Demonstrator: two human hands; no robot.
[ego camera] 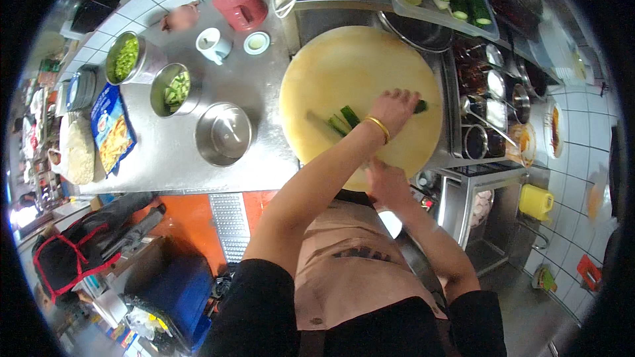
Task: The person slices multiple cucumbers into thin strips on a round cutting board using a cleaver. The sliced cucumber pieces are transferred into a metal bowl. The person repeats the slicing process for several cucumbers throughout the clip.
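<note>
My left hand [395,110], with a gold-coloured bangle at the wrist, reaches across the round yellowish chopping board [347,64]. Its fingers are over a dark green cucumber piece [421,106], whose end sticks out to the right. Left of this hand lie cut cucumber strips [350,116], partly behind my forearm. Beside them a blurred greyish shape [320,125] slants over the board; whether it is a blade is unclear. My right hand [387,181] is curled at the board's near edge, below the left wrist. What it grips is hidden.
Left on the steel counter [268,89] stand an empty steel pot [223,135], pots of cut green vegetables [177,90], a white mug [213,44] and a red jug [240,2]. A plastic tray [446,22] with cucumbers sits beyond the board. Seasoning containers [475,141] line the right.
</note>
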